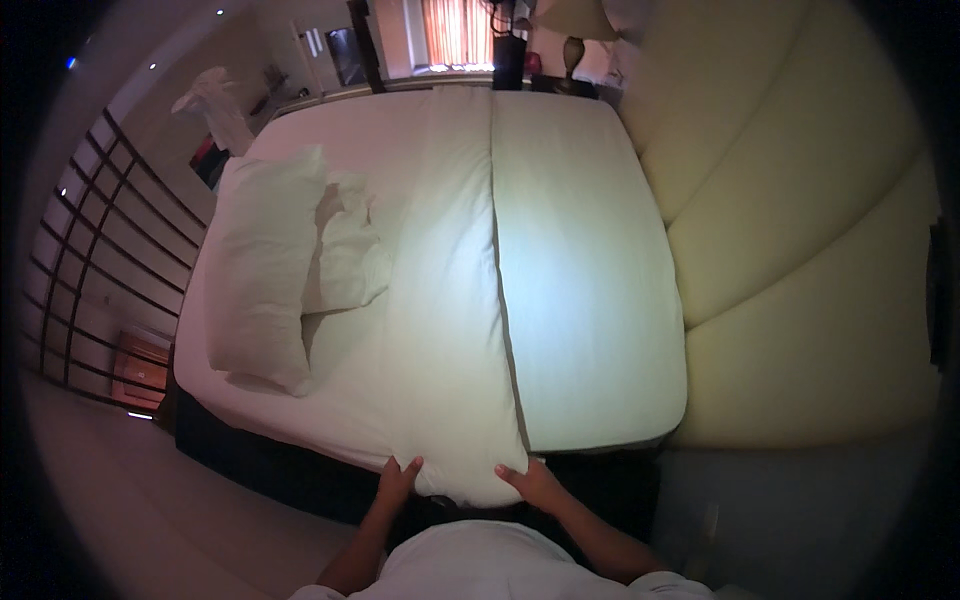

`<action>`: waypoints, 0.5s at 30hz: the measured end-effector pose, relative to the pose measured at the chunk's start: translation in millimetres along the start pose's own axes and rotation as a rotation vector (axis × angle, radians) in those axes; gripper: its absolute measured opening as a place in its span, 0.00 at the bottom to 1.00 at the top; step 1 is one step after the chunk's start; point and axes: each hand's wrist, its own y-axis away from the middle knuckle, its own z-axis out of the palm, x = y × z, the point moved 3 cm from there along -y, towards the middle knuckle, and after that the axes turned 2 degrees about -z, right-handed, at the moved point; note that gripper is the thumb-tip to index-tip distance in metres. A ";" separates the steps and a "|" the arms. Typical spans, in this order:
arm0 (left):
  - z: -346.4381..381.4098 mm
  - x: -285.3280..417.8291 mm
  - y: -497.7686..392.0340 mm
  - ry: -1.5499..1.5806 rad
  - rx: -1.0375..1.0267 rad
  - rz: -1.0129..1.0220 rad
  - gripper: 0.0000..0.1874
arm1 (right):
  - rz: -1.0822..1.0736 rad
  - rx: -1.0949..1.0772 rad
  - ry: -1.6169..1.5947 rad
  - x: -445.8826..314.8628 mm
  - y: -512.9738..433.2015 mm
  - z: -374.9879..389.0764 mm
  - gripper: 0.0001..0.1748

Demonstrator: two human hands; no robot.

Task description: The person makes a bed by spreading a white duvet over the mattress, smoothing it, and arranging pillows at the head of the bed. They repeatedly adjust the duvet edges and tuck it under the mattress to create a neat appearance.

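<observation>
A white top sheet (450, 300) with a folded-back band lies across the bed. At the near edge of the mattress, my left hand (397, 478) grips the left side of the sheet's overhanging end, thumb on top. My right hand (531, 481) pinches the right side of that same end, close to the fold line. The fingers of both hands are partly hidden under the cloth. Right of the fold shows the smooth white fitted sheet (585, 285). White pillows (262, 270) rest on the left part of the bed, beside crumpled white linen (349, 262).
A padded cream headboard (765, 225) rises along the right. Beyond the bed's far side stands a table lamp (573, 52) near a curtained window (459, 34). A dark metal railing (105, 262) runs along the left. The dark bed base (285, 472) shows below the mattress.
</observation>
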 end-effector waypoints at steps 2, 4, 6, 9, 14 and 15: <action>-4.3 25.4 13.9 0.069 -0.064 -0.008 0.28 | -0.002 0.024 0.007 -39.3 17.4 -8.6 0.31; -4.5 42.5 25.2 0.203 -0.163 -0.004 0.26 | 0.060 0.036 0.014 -49.9 38.9 -18.8 0.30; 0.3 43.1 29.2 0.177 -0.195 -0.057 0.26 | -0.037 0.035 -0.060 -36.2 53.5 -23.9 0.29; 23.1 16.3 16.1 -0.097 -0.241 0.046 0.26 | 0.079 0.166 -0.204 39.2 43.5 -24.2 0.29; 72.7 -75.5 -43.0 -0.373 -0.200 -0.078 0.33 | 0.246 0.236 0.108 163.0 -36.2 -22.5 0.30; 77.4 -91.7 -52.5 -0.386 -0.194 -0.116 0.33 | 0.276 0.227 0.128 178.8 -50.6 -22.7 0.31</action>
